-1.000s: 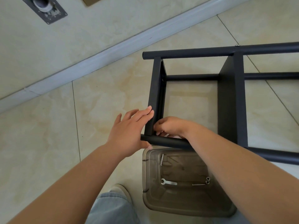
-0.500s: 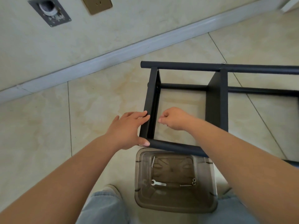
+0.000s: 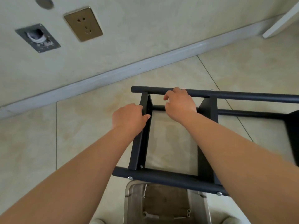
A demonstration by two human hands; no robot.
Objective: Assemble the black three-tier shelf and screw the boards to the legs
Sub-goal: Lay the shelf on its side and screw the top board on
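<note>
On the wall to my left sit an open wall box (image 3: 37,38) and a brass-coloured socket (image 3: 83,23), above the pale skirting board (image 3: 113,73). My left hand (image 3: 129,116) grips the upper edge of the end board (image 3: 142,136) of the black shelf (image 3: 208,107), fingers curled over its far side and thumb on the near face. The shelf lies on its side on the tiled floor (image 3: 40,143), its tube legs running off to the right (the near leg (image 3: 161,177) shows silver screw heads). My right hand (image 3: 179,105) hangs over the gap between end board and middle board (image 3: 208,138), fingers curled just by the far leg (image 3: 242,96); I cannot tell whether it holds anything. Below the near leg stands a clear plastic bin (image 3: 199,207) with a small wrench (image 3: 149,215) and loose screws inside.
</note>
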